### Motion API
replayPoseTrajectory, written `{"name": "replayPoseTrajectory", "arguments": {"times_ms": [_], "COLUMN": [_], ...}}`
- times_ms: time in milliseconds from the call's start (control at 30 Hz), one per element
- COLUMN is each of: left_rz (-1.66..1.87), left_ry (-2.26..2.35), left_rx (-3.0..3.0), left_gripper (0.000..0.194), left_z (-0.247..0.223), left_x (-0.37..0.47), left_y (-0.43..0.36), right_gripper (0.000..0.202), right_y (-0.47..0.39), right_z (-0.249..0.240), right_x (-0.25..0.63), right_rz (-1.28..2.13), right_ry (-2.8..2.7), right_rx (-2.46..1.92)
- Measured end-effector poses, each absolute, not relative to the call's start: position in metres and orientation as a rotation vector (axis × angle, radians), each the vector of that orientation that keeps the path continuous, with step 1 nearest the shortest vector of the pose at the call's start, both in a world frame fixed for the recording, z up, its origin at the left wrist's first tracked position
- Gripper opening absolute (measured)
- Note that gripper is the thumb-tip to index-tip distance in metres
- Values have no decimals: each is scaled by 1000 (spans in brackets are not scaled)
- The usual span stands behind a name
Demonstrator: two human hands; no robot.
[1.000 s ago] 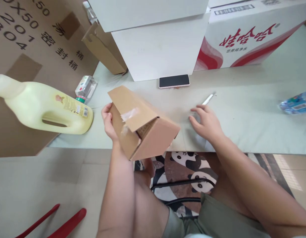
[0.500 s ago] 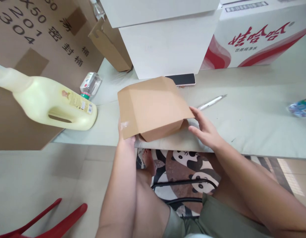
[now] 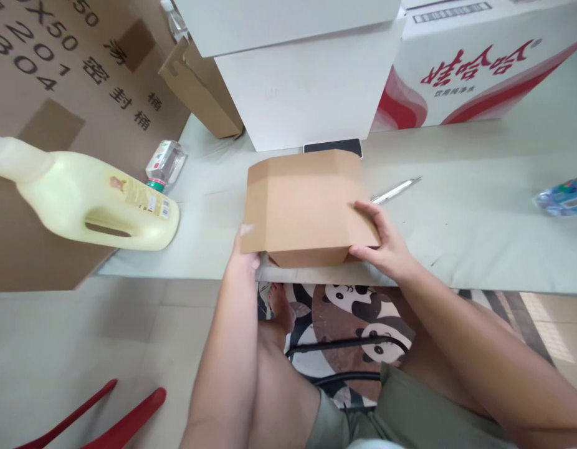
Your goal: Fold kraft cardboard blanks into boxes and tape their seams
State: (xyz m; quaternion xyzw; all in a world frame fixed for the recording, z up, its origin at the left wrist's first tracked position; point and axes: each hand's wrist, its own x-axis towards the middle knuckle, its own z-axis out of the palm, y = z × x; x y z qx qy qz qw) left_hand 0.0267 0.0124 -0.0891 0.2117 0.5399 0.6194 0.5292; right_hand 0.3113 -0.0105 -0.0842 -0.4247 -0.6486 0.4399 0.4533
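A brown cardboard box [image 3: 309,202] with flaps on its left and right sides rests near the table's front edge. At its left flap is my left hand [image 3: 246,254], gripping it from below, with most of the fingers hidden behind the card. My right hand [image 3: 382,240] pinches the right flap, fingers on top and thumb at the front edge. Just beyond the box lies a phone [image 3: 333,147], partly covered by it. A silver pen [image 3: 397,190] lies to the right of the box, close to my right fingers.
White boxes [image 3: 302,87] and a red-and-white carton [image 3: 475,75] stand at the back. On the left are a pale yellow jug [image 3: 96,199], a small clear bottle [image 3: 164,165] and a large carton [image 3: 59,81]. A blue packet [image 3: 566,196] lies far right.
The cardboard box has turned to sit squarer to the table edge and shifted slightly right. My right hand, earlier touching its corner with spread fingers, has closed on the right flap.
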Motion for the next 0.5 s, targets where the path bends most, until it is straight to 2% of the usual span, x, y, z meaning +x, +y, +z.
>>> {"name": "replayPoseTrajectory", "arguments": {"times_ms": [133,233,333,500], "left_rz": [1558,1591,1475,1654], "left_ry": [1314,1278,1201,1271], "left_rx": [622,620,635,782], "left_gripper": [29,32,48,27], "left_z": [-91,-84,-74,-64], "left_x": [30,29,31,38], "left_y": [21,22,16,7], "right_gripper": [57,56,55,49], "right_y": [-8,-4,-2,-5], "right_z": [-83,-85,-87,-86], "right_x": [311,310,309,307], "right_rz": [1138,1132,1040,1016], "right_ry": [-1341,-1212,-1248,-1301], "right_rx": [-1184,-1203,-1220,-1242]}}
